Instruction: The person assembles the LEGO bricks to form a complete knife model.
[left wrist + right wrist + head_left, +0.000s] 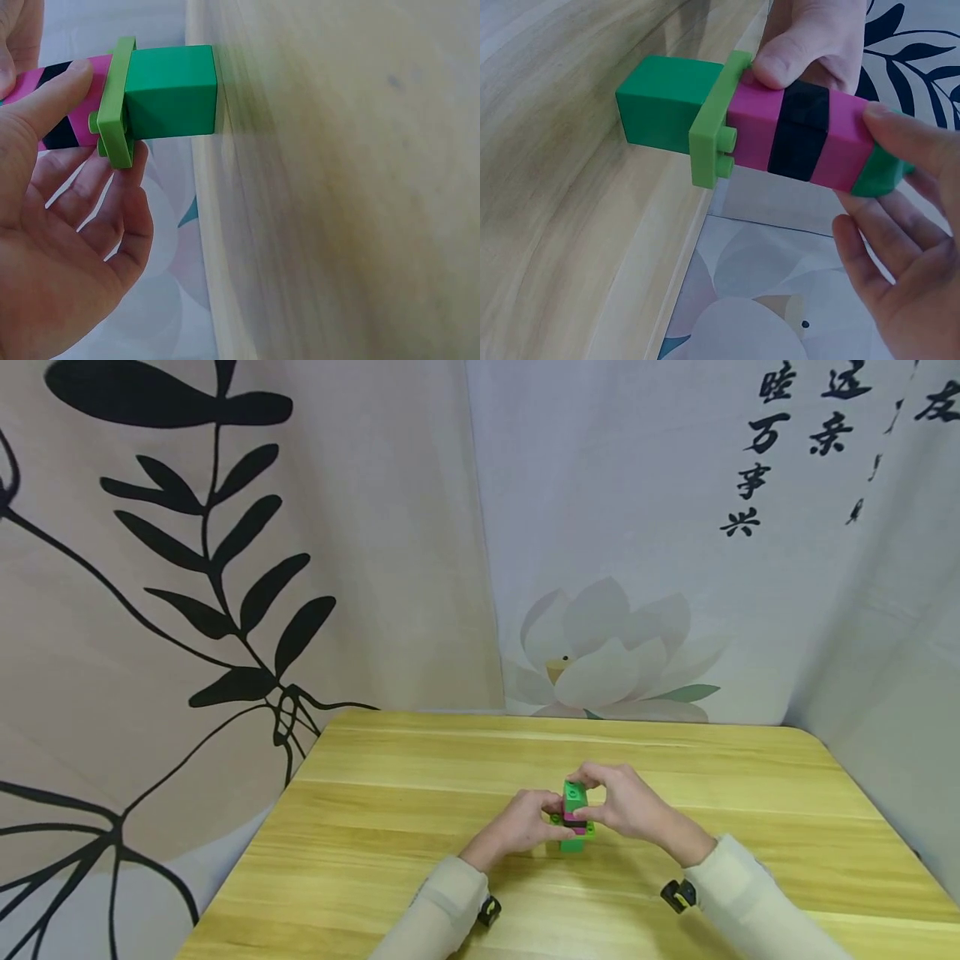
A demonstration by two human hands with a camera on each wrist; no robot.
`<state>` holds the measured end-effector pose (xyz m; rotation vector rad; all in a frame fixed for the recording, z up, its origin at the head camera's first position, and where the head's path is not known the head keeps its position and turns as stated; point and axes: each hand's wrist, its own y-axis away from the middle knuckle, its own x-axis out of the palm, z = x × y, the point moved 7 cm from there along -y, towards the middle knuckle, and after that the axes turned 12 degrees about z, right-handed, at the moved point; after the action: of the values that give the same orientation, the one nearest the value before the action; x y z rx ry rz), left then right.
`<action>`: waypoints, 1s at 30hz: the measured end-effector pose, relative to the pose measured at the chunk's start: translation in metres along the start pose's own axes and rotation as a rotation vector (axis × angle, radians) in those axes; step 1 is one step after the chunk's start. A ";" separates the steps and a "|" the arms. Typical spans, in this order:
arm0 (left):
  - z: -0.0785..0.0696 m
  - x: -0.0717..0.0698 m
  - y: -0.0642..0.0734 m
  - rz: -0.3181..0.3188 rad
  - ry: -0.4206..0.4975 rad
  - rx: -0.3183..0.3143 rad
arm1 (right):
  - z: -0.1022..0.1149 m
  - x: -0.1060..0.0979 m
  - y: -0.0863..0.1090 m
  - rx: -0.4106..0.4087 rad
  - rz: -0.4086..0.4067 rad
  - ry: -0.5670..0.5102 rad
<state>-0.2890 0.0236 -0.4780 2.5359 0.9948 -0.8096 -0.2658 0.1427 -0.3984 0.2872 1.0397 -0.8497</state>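
Observation:
A toy block tower (576,817) stands upright between both hands over the table. Its bottom is a green block (172,91), with a wider lime plate (712,131) above it whose studs stick out. Higher up come a magenta block (754,120), a black block (800,131), another magenta block (842,142) and a green top block (575,793). My left hand (528,820) grips the lower magenta part, thumb on one side and fingers behind. My right hand (630,802) pinches the upper magenta and green blocks. Whether the base touches the table cannot be told.
The wooden table (420,777) reaches out on all sides of the hands. Behind it hangs a pale curtain (405,568) with dark plant prints, a lotus and black characters. Dark wrist cameras (678,896) sit at both sleeves.

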 end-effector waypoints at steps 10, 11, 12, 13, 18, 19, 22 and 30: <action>-0.005 0.000 0.000 -0.003 -0.052 0.006 | 0.001 0.002 0.003 0.016 -0.018 0.031; -0.005 0.000 -0.001 -0.001 -0.060 0.007 | 0.000 0.003 0.003 0.025 -0.012 0.022; -0.005 0.000 -0.001 0.001 -0.069 0.005 | 0.000 0.003 0.004 0.031 -0.004 0.011; -0.005 0.000 -0.001 0.003 -0.076 0.000 | 0.000 0.004 0.004 0.036 0.002 -0.004; -0.004 0.001 -0.002 0.004 -0.101 -0.035 | -0.008 0.013 0.006 0.084 0.043 -0.076; -0.004 0.001 -0.002 0.005 -0.110 -0.043 | -0.010 0.015 0.007 0.096 0.052 -0.090; -0.001 0.002 -0.001 0.010 -0.139 -0.074 | -0.019 0.024 0.010 0.120 0.076 -0.124; 0.003 0.005 0.002 0.020 -0.159 -0.090 | -0.035 0.040 0.019 0.148 0.085 -0.140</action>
<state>-0.2862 0.0231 -0.4832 2.3606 0.9313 -0.9230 -0.2649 0.1566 -0.4533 0.3883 0.8306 -0.8591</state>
